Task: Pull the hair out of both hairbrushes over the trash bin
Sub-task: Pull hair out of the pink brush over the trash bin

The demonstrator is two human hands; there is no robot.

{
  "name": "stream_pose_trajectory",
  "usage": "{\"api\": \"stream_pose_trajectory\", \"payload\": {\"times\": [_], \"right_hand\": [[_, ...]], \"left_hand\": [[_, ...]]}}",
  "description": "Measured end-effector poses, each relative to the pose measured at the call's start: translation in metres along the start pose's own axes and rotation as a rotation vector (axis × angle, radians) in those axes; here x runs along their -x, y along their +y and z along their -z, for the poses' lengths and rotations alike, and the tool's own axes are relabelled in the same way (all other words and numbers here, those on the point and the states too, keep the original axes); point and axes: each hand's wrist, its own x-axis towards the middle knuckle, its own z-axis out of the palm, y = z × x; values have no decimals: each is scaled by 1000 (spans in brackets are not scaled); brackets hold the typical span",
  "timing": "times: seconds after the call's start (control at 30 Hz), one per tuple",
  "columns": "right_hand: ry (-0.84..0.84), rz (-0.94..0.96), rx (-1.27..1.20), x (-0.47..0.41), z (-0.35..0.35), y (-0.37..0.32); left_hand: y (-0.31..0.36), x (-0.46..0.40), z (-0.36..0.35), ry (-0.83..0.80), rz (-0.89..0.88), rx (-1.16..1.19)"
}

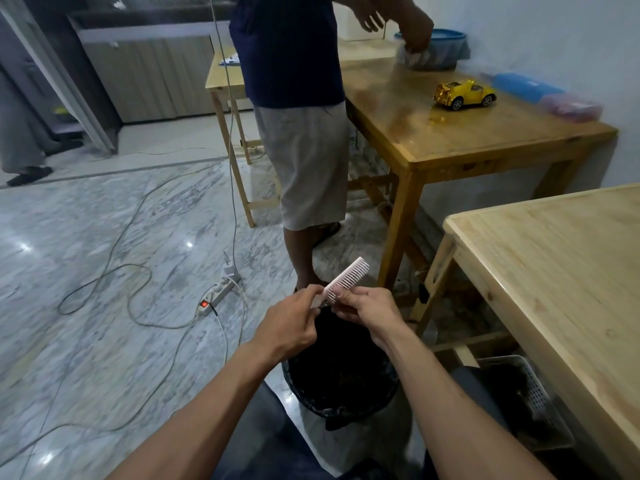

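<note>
Both hands work above the trash bin [341, 382], a black-lined container on the floor directly below them. Right hand [369, 311] is closed around the lower end of the pink hairbrush [347, 279], holding it tilted with its head pointing up and away. Left hand [289, 329] is pinched shut at the teeth near the base, apparently on a dark tuft of hair; the tuft itself is too small to confirm. Judged stiff and light, the hairbrush suits a firm handle grip. Hair is soft; pinch it close to the teeth.
</note>
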Motion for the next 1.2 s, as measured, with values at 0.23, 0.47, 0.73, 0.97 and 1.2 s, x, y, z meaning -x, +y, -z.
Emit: {"api": "stream_pose_trajectory", "payload": {"times": [0.23,0.47,0.73,0.97,1.2], "right_hand": [[194,35,201,-8,7,8],[351,-22,352,-8,15,5],[265,-89,587,-4,32,11],[194,-39,792,-14,19,6],[173,1,1025,-11,19,2]], "left_hand": [[-9,-9,-8,-22,191,261],[-8,-10,-11,28,276,206],[-25,-6,-4,71,290,-105],[-16,-9,-6,77,251,11],[-21,-10,-5,74,281,60]]}}
